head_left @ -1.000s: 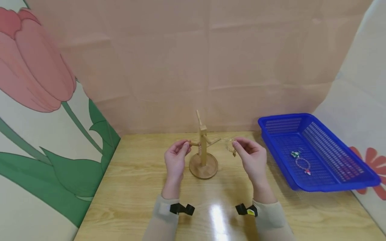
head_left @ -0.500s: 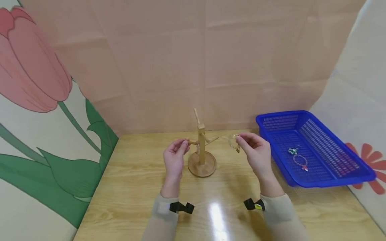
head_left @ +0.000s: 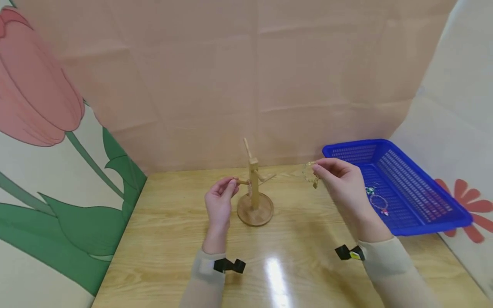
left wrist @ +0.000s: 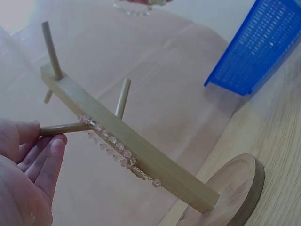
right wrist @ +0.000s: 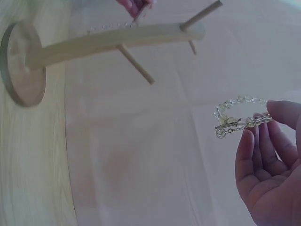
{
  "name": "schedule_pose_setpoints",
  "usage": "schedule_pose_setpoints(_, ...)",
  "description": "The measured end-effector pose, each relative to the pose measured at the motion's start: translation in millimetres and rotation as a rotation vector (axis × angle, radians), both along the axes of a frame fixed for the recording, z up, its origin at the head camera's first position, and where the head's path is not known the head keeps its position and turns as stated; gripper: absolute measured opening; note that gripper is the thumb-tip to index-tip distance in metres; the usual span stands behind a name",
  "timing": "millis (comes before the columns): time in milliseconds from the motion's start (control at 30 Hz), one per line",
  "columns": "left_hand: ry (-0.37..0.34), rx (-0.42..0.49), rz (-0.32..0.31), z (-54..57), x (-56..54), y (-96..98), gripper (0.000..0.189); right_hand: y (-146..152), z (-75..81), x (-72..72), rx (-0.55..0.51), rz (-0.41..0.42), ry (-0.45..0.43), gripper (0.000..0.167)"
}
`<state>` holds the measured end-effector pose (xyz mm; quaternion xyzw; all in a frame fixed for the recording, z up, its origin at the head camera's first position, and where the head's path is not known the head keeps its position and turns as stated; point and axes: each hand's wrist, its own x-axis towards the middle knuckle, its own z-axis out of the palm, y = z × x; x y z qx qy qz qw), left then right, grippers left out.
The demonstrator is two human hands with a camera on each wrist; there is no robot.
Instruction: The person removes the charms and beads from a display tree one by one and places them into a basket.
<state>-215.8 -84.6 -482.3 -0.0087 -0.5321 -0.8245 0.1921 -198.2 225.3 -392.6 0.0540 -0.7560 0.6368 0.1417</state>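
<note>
Left grip (head_left: 219, 205) pinches the end of a peg (left wrist: 70, 128) of the wooden stand (head_left: 254, 190); a pink beaded bracelet (left wrist: 113, 140) hangs on that peg. Right grip (head_left: 348, 188) pinches a yellow beaded bracelet (right wrist: 230, 120) above the desk (head_left: 173, 231), between the stand and the blue basket (head_left: 416, 184).

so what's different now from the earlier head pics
The right hand, pinching the clear yellow beaded bracelet, has moved right, away from the wooden peg stand toward the blue plastic basket. Nothing was let go. The left hand still pinches a wooden peg bearing the pink beaded bracelet.
</note>
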Motion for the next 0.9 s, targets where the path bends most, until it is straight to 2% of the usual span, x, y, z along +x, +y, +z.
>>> schedule_pose_setpoints(167,0.001,0.001,0.003,0.9,-1.0,-3.3,0.023,23,10.0,-0.7,0.155,-0.001,0.000,0.031)
schedule_pose_setpoints(267,-0.005,0.007,0.002,1.0,-1.3,-4.4,0.022,37,12.4,-2.9,0.215,0.010,-0.022,0.034)
schedule_pose_setpoints(667,-0.008,0.015,-0.013,-2.7,-0.7,-3.8,0.016,79,14.1,-7.5,0.366,-0.064,-0.073,0.041)
schedule_pose_setpoints(900,-0.002,0.012,-0.017,-3.1,-1.7,-2.8,0.022,111,15.9,-16.2,0.548,-0.069,-0.142,0.049)
